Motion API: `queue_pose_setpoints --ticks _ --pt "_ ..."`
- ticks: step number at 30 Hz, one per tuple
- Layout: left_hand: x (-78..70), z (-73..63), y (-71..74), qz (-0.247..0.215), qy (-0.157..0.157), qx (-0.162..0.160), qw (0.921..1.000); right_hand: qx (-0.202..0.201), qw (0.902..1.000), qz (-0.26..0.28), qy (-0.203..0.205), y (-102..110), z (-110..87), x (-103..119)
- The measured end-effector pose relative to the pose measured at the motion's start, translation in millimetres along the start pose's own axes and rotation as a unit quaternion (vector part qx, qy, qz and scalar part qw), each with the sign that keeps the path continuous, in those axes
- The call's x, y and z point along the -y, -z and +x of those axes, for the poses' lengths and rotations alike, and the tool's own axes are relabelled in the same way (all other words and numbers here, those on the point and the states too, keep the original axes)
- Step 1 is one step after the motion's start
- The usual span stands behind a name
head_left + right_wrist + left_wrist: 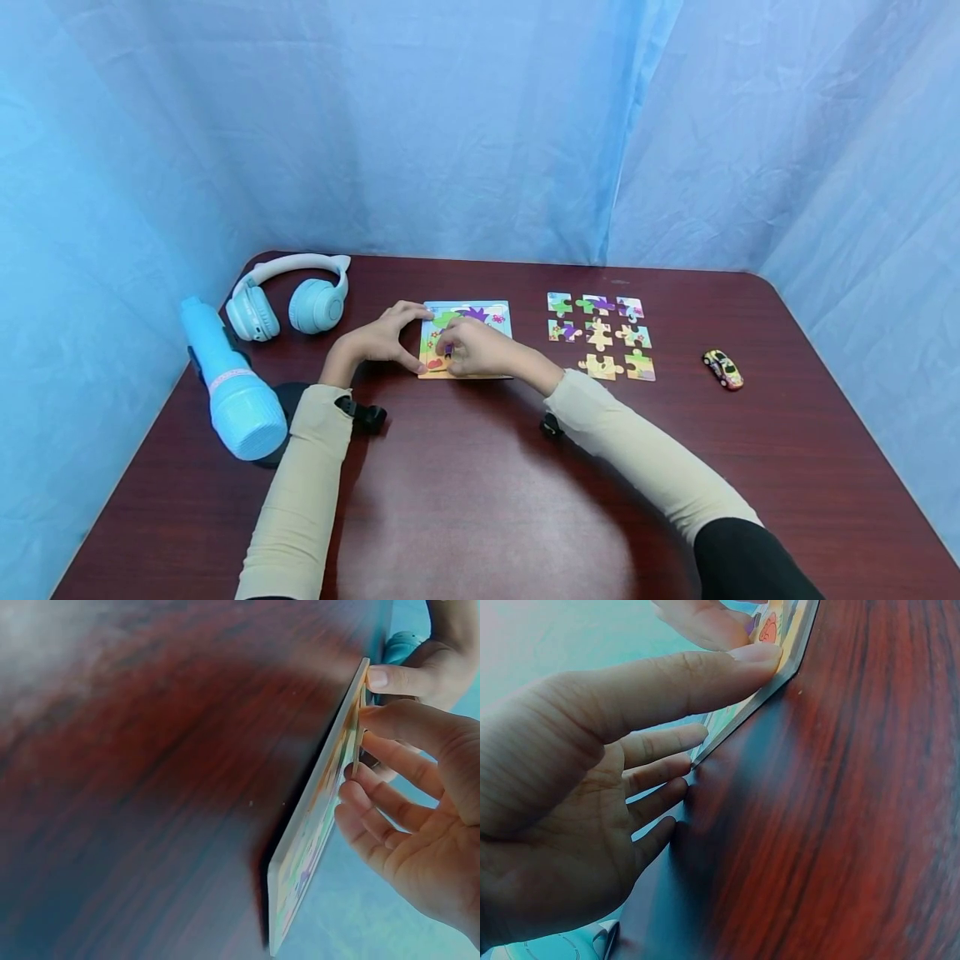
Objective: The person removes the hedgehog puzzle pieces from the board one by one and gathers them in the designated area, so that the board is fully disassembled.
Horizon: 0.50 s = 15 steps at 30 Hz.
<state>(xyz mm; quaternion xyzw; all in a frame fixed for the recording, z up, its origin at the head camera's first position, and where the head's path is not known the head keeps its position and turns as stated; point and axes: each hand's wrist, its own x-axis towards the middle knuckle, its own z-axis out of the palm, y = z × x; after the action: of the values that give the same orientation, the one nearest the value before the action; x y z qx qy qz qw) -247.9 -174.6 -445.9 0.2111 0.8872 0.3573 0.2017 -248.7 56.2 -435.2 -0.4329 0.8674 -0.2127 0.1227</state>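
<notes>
A square picture puzzle board [486, 307] with a pale rim lies on the table, its colourful picture partly covered by my hands. At its left side is my left hand [378, 340], the thumb [757, 661] pressing on the near corner and the straight fingers along the far part of that edge. My right hand [483, 348] is over the board's left half, thumb and fingers pinching a thin puzzle piece [355, 754]. The piece stands tilted up from the board in the right wrist view. In the head view, the right hand hides most of it.
Several loose puzzle pieces [600, 335] lie in rough rows to the right of the board. Further right is a small toy car [723, 369]. White-blue headphones [317, 305] and a blue microphone-shaped object [243, 408] are at the left. Blue curtains [480, 133] surround the table.
</notes>
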Motion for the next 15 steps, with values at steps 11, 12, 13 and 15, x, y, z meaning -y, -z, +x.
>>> queue_pose_setpoints --ticks 11,12,13,15 --pt "1.1 0.2 0.5 -0.003 0.000 0.000 1.0000 -0.011 0.9999 -0.001 0.009 -0.7 -3.7 -2.7" --pt "1.2 0.3 0.4 -0.001 -0.001 -0.001 1.0000 -0.013 0.9999 0.000 0.009 -0.6 -4.0 -2.6" --pt "1.3 0.5 0.3 -0.001 -0.002 -0.001 1.0000 -0.014 0.9999 0.000 0.009 -0.4 -4.3 -2.4" --pt "1.7 0.8 0.2 -0.001 -0.003 -0.001 1.0000 -0.016 0.9998 0.003 0.009 -0.1 -5.3 -2.2"
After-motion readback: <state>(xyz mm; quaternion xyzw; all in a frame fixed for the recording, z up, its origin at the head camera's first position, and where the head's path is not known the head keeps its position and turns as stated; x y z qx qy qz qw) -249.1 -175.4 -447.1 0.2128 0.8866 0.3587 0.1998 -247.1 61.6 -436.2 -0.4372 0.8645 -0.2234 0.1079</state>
